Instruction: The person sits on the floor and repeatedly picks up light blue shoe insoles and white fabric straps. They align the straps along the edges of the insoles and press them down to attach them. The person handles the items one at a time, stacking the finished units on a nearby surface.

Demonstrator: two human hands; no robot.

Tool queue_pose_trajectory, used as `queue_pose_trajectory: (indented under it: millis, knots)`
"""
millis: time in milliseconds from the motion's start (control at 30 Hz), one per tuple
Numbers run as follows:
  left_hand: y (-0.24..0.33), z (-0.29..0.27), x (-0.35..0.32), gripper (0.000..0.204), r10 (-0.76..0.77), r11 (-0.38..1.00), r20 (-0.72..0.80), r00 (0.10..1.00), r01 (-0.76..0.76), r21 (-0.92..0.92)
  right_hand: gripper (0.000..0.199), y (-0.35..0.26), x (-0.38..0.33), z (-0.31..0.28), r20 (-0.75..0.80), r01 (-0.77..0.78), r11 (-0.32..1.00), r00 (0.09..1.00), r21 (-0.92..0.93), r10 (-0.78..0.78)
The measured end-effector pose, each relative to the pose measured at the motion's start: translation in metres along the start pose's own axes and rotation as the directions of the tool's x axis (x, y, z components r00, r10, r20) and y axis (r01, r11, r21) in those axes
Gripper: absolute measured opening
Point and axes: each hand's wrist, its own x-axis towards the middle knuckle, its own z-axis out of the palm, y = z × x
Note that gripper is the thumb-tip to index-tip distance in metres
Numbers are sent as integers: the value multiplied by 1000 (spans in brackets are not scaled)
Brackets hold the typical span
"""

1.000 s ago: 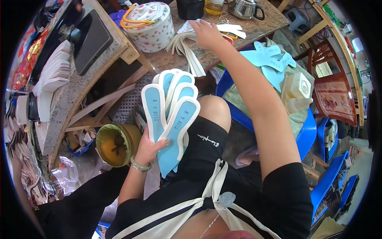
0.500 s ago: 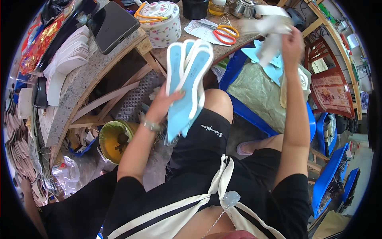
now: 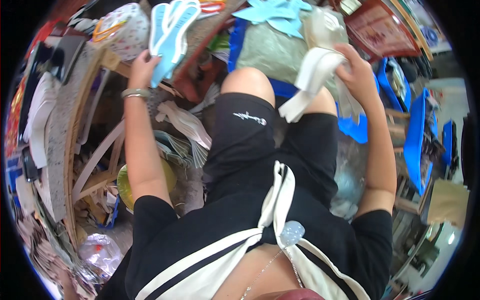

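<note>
My left hand pinches the lower end of a fan of light-blue insole-shaped pieces with white edges, held up by the table edge. In my right hand are several white strips, gripped at one end, their loose ends hanging down above my thigh. Beyond that hand lies a pale bundle of strip material. More light-blue cut pieces rest on a greenish sheet over a blue crate in front of my knees.
At left stands a stone-topped table on a wooden frame, with stacked white pieces and a dark phone. A flowered pot sits farther back. Below is a yellow bin. Blue trays line the right side.
The view has shifted forward and down. My right hand has drawn the white strips down and nearer, away from the light-blue pieces. The left hand still holds its insole pieces, farther out to the left.
</note>
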Motion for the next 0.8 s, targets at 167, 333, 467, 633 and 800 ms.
queue_pose_trajectory:
  millis: [167,333,467,633,800]
  knots:
    - [153,76,-144,20,55,993,186,981,-34,-117,34,-30,4,3,129,179,964,979,-195,-156]
    - [150,217,-228,66,317,855,777,544,191,-483,30,-48,17,7,154,365,897,929,-248,-336]
    - [177,253,-210,64,102,361,565,818,499,-788,33,-63,-9,2,275,450,840,885,-302,-375]
    - [166,272,-191,38,27,131,431,902,424,-896,41,-41,-49,23,232,321,943,927,-86,-294]
    - [145,270,-211,33,38,185,412,911,398,-898,37,0,-88,34,327,-6,1000,945,-12,10]
